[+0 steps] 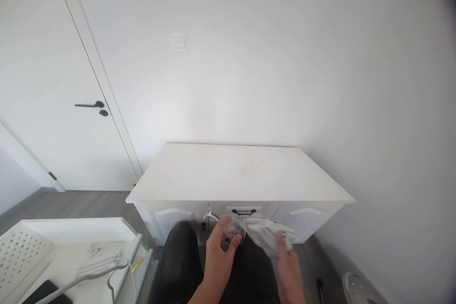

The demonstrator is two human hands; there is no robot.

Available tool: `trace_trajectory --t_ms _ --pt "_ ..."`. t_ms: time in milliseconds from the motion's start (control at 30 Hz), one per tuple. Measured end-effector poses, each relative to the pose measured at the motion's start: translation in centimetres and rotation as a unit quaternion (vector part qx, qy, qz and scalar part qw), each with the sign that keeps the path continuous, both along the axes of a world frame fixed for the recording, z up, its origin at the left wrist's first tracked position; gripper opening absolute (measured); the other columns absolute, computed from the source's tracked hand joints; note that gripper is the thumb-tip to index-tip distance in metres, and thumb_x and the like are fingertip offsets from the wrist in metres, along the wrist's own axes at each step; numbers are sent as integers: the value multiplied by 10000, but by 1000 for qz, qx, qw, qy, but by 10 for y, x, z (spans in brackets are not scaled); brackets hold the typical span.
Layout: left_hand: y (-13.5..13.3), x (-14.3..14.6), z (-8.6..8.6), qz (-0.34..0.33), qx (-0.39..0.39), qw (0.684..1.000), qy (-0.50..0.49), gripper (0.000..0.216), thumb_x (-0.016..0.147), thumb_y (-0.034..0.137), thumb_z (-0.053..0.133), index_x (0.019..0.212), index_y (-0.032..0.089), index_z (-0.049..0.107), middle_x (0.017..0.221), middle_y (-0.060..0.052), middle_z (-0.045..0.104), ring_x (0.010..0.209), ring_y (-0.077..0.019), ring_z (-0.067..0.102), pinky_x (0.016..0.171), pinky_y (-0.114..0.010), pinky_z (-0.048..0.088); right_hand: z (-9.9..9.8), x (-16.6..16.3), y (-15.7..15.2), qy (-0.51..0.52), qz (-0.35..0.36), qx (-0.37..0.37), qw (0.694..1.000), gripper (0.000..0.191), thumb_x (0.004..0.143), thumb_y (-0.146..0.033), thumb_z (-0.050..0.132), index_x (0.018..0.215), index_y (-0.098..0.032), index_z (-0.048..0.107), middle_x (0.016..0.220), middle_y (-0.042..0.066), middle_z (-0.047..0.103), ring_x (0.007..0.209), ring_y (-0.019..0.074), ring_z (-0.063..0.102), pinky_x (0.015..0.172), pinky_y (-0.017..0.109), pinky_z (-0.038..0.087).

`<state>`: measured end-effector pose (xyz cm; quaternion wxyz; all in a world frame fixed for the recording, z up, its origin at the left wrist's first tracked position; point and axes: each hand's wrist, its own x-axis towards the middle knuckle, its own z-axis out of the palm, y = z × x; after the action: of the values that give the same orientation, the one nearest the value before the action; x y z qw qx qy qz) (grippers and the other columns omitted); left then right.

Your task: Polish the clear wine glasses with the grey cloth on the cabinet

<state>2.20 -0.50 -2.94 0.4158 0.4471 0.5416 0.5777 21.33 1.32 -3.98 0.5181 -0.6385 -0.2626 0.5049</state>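
Nearest the camera: two bare hands, left hand and right hand, over two dark-trousered legs.

Left to right. One white door, with one black lever handle and one small black fitting just below it. Lower left, one white cart with perforated end wall; contents are jumbled, no reliable count, but one dark flat item and one curved pale tube show. One yellow item sits at its right side. One switch plate on the wall.

Centre: one white cabinet, faint marks on top, one black drawer pull in front.

One stemmed glass, clear, held in front of the cabinet, above the legs. Left hand grips it by the bowl, thumb and fingers round it. Long axis tilted: foot up and left, bowl down and right, mouth end toward the cloth.

One cloth, white, bunched, right of the glass. Right hand grips it, slightly blurred. Cloth is right at the bowl; can't tell if any is inside.

Far right, floor level: one pale object, cut off by the edge.
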Motion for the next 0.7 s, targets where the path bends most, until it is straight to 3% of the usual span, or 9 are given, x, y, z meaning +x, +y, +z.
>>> trace_trajectory --t_ms 100,200,333,533,633,700 --pt "-5 8 -6 -12 7 1000 -24 520 851 460 790 1324 260 704 1415 -119 684 1219 -306 707 1063 -436 574 8 -34 -10 52 77 54 994 720 833 -706 701 1232 -107 714 1140 125 787 1214 360 673 1002 423 563" --pt "-4 3 -3 2 -6 998 -69 541 837 450 806 1323 245 687 1330 -125 733 1215 -308 713 1037 -428 590 8 -48 -16 -1 103 84 991 685 828 -647 749 1284 -138 703 1253 117 753 1251 339 647 1053 401 531" --pt "-5 -13 9 51 -9 994 -97 554 821 436 821 1315 235 671 1300 -131 748 1206 -310 719 1029 -426 594 7 -57 -31 -32 170 86 981 726 805 -693 749 1277 -142 729 1289 145 735 1349 382 574 1131 436 474" --pt "-21 -24 18 -28 -31 995 -92 539 801 395 836 1285 209 690 1189 -113 782 1097 -289 751 968 -382 615 9 -54 -50 0 291 112 950 702 891 -775 569 1327 -248 726 1385 80 691 1491 310 446 1301 462 223" --pt "-27 -28 22 -63 -34 993 -89 536 773 371 853 1265 210 715 1195 -111 782 1072 -286 754 958 -371 614 10 -42 -47 -64 380 88 919 668 907 -735 589 1325 -233 728 1390 96 683 1501 322 429 1307 497 190" --pt "-27 -31 23 -77 -36 991 -103 549 767 386 859 1267 216 711 1196 -108 782 1066 -280 756 945 -357 612 11 -41 -43 -108 426 114 891 651 903 -685 640 1351 -219 712 1397 112 680 1498 346 427 1305 526 198"
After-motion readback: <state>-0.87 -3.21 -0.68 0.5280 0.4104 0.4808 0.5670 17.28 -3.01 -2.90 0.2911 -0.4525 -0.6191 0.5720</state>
